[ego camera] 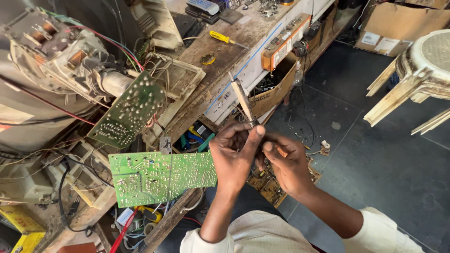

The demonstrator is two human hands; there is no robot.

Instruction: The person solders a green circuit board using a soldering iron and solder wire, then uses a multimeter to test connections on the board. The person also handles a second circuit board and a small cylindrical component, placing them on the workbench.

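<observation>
**Soldering iron held in both hands beside the green board**

Both hands meet just right of the green circuit board (161, 178). The left hand (233, 154) has its fingers wrapped tight around the soldering iron (243, 100), tip pointing up and away; the right hand (286, 164) pinches the same handle end. The tip touches no board, so no joint looks under way. Above the board, a cardboard box (274, 93) under the workbench (225, 51) holds dark parts I cannot make out.

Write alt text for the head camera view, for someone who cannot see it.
Two bare hands, left hand and right hand, meet around a soldering iron pointing upward, above a dark floor. A green circuit board lies beside them on a cluttered wooden workbench.
</observation>
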